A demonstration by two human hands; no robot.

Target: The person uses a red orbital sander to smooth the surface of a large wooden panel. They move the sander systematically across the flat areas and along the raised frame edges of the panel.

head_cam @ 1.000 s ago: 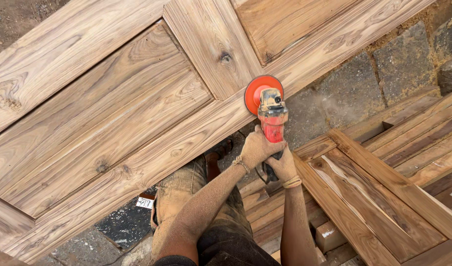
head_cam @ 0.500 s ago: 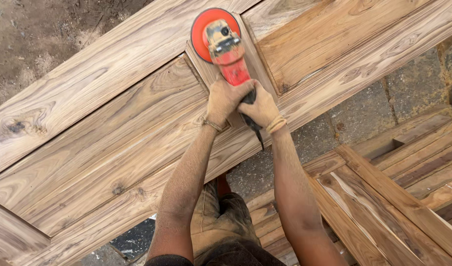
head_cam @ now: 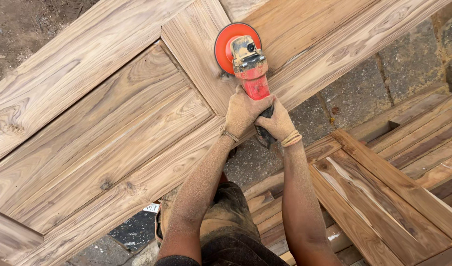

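A red power sander [head_cam: 253,79] with a round orange disc [head_cam: 228,39] rests on the cross rail of a large panelled wooden door [head_cam: 112,123] lying flat in front of me. My left hand [head_cam: 243,113] wraps the sander's red body from the left. Just behind it, my right hand [head_cam: 276,123] grips the dark rear handle. Both hands and forearms are coated in sawdust. The disc sits beside a dark knot in the rail.
A second wooden door [head_cam: 383,192] and stacked boards lie lower right. Grey stone paving [head_cam: 354,93] shows between the two doors. Bare dirt [head_cam: 24,24] lies at the top left. My dusty trousers [head_cam: 221,212] are below the door's edge.
The sander went from the door's near edge up the cross rail to its far end, then came back toward me and to the right. Both hands kept their grip.
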